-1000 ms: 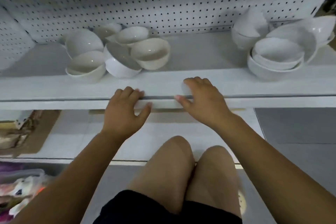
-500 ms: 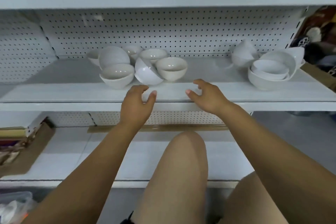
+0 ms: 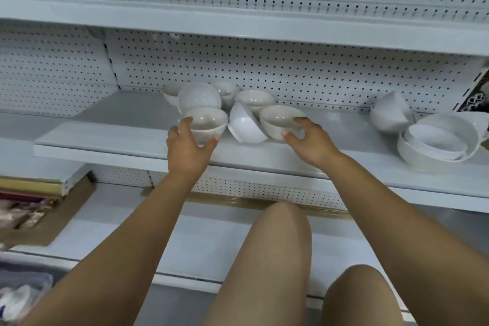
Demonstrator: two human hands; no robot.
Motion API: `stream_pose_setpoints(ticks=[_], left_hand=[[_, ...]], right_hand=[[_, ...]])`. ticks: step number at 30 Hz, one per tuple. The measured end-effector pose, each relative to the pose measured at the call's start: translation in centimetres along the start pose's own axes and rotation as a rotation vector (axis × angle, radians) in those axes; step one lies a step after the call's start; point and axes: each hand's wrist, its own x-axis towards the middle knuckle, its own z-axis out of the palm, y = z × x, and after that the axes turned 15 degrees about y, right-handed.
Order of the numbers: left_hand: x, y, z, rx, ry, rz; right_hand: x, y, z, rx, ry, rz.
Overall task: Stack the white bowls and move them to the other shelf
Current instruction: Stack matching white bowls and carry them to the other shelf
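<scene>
You're looking at shop shelving: a white metal shelf [image 3: 119, 137] backed by perforated pegboard panel [image 3: 304, 74], white bowls [image 3: 246, 111] sitting loose on it, an upper shelf [image 3: 238, 25] above it, packaged goods [image 3: 23, 216] below it, left.

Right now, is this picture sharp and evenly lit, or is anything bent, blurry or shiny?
Head view: the light is soft and even, with faint shadows under the bowls; small glints sit on the tipped bowl; the wide lens bends the shelf edges; the clutter in the bottom-left corner is smeared.
</scene>
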Motion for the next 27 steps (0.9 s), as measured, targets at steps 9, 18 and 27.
stream_pose_setpoints(ticks=[9,18,27], left_hand=[[0.6,-1.7,2.4,-0.098,0.090,-0.035],[-0.6,-1.4,2.9,-0.131,0.249,-0.075],[-3.6,-0.5,2.1,-0.237,0.365,-0.128]], right_hand=[[1.7,2.0,3.2,0.025,0.075,0.023],[1.8,3.1,4.7,0.205,0.274,0.047],[1.0,3.1,3.9,0.390,0.337,0.101]])
